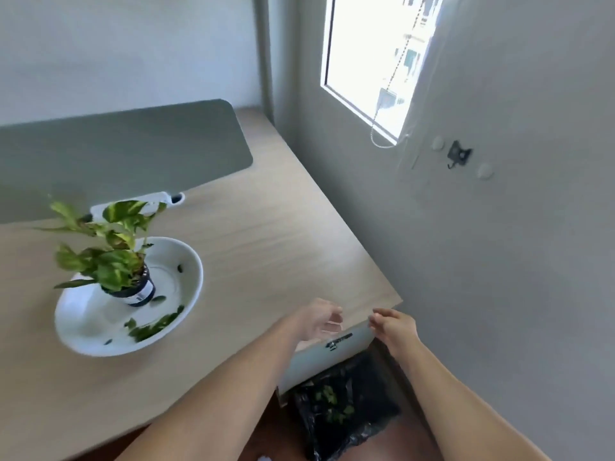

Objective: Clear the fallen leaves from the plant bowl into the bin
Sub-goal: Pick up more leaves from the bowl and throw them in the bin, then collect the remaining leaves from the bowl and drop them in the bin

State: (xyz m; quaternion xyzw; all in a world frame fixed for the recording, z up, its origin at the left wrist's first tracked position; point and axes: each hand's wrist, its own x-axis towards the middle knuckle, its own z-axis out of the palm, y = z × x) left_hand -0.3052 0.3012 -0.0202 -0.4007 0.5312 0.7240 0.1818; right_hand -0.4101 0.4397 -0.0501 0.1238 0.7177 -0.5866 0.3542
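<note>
We see a desk [273, 247] of pale matt wood-look laminate with faint grain, and on it a glossy, smooth white bowl [191, 261] that looks ceramic. In the bowl stands a small dark pot [141, 292], seemingly plastic, with a paper-like label. Below the desk's near corner, the bin [329, 356] has a smooth pale lid and a crinkled, shiny black plastic liner [366, 387].

One desk [273, 261]. One white bowl [186, 261] on it, holding one potted plant [109, 261]. Fallen leaves [156, 326] in the bowl: one clump and a few strays, too blurred to count exactly. One bin [346, 404], lined with one black bag. Two hands: left [319, 319], right [396, 326]. One window [372, 61]. One wall hook [458, 155].
</note>
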